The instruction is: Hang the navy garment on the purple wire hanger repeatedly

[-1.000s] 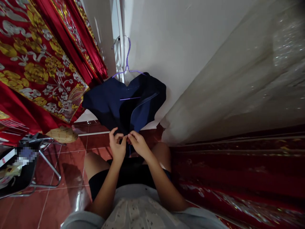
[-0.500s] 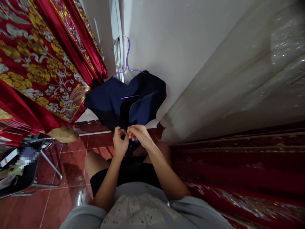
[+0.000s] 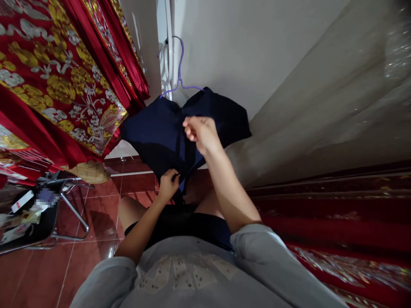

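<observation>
A dark navy garment (image 3: pixel 154 128) that looks like a jacket or shirt hangs before me on a purple wire hanger (image 3: pixel 180 81). Low on its front, my left hand (image 3: pixel 169 186) pinches the cloth near the bottom of the front opening. Higher up, close below the neckline, my right hand (image 3: pixel 204 132) is closed with thumb and fingertips together at the front centre line. Whatever lies between those right fingertips is hidden. The two front halves meet along the middle.
Red cloth with gold and silver flowers (image 3: pixel 73 81) hangs at the left. Below it stands a black folding chair (image 3: pixel 48 231) with items on it. A translucent plastic cover (image 3: pixel 321 111) and red fabric (image 3: pixel 321 214) line the right side. The floor has red tiles (image 3: pixel 99 214).
My right hand has moved up from beside my left hand to near the neckline. The garment's front halves, apart before, now lie together and cover the hanger's lower bar.
</observation>
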Available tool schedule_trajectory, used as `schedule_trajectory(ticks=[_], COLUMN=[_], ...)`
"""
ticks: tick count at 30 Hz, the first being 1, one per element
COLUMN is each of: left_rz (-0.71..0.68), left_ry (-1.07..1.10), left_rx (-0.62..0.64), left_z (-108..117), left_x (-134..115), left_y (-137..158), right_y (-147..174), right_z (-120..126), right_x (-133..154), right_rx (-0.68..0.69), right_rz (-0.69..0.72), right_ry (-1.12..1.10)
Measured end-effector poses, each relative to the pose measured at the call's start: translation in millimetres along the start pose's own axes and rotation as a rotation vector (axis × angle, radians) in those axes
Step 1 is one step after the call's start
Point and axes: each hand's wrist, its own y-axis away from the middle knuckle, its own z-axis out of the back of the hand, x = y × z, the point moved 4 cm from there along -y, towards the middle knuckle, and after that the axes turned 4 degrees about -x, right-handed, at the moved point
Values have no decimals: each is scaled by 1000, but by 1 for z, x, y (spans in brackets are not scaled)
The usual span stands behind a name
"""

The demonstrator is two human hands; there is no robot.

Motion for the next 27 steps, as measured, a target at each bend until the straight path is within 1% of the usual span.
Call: schedule_trajectory(ticks=[3, 5, 6, 8, 10, 11, 12, 15, 18, 20, 22, 24, 25, 27], left_rz=[-36, -107, -164, -291, -389, -424, -467, -532, -561, -562, -562, -558, -550, -521], left_ry=[-41, -57, -45, 17, 76, 87, 76, -5, -72, -107, -124, -110, -93, -36], left_rx=[47, 78, 73, -13, -196, -257, -257, -144, -99, -101, -120, -187, -243, -385], left_z=[4, 13, 21, 43, 71, 84, 93, 106, 105, 102, 103, 113, 122, 145], left_x=[-1, -11, -20, -45, -74, -88, -102, -132, -142, -142, -142, -141, -138, -125], left_y=[-10, -24, -34, -58, -86, -101, -115, -151, -164, -162, -158, -157, -160, -170], right_y=[-22, -23, -20, -14, -8, -6, -5, -3, -5, -9, -13, -15, -15, -8], right_z=[-12, -18, -19, -19, -17, -15, -14, -12, -9, -5, 1, 7, 9, 11], right_x=[37, 49, 51, 49, 44, 41, 40, 40, 38, 27, 5, -26, -42, -68], right_rx=[70, 117, 129, 145, 165, 177, 190, 217, 188, 125, 37, -17, -18, 24], right_rz=[73, 102, 116, 135, 147, 153, 162, 205, 263, 323, 351, 286, 233, 148], right_ry=[26, 38, 44, 67, 106, 124, 139, 179, 237, 322, 454, 575, 604, 559])
